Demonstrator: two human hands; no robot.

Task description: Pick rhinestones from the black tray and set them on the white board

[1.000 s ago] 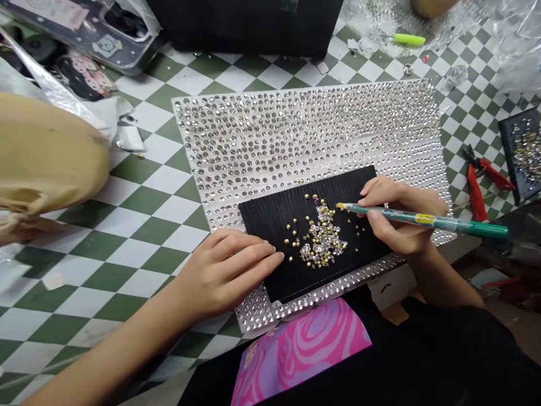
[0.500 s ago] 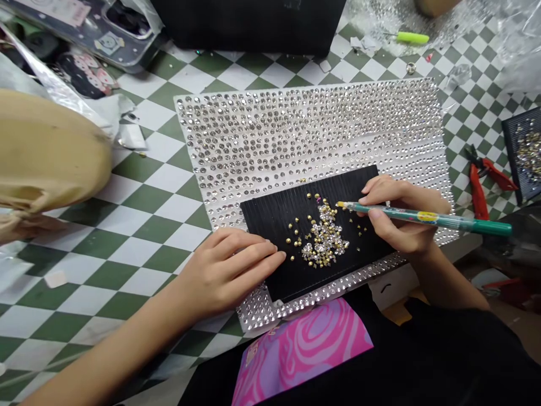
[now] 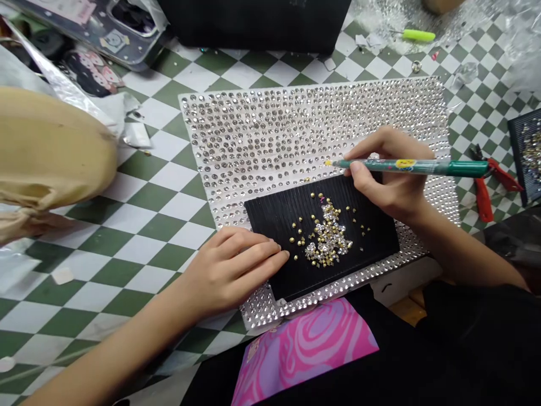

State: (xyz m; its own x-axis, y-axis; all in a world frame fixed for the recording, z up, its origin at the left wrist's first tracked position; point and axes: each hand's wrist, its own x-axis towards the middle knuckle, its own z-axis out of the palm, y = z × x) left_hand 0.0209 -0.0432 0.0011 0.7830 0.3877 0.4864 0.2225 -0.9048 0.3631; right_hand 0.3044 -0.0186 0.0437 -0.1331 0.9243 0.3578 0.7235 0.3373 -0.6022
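Note:
My right hand pinches a green pen-like picker with a yellow tip. That tip is over the white sheet set with rows of clear rhinestones, just above the far edge of a black ridged tray. On the tray lies a loose heap of silver and gold rhinestones, with several stray ones around it. My left hand lies with its fingers stretched out over the tray's left edge. Whether a stone sits on the picker's tip is too small to tell.
A tan pouch stands at the left, and a phone case lies behind it. A black box is at the back. Red-handled pliers and a second tray of stones lie at the right.
My right hand has lifted the picker away from the stones on the tray and moved it up and left, over the rhinestone sheet. My left hand stays at the tray's edge.

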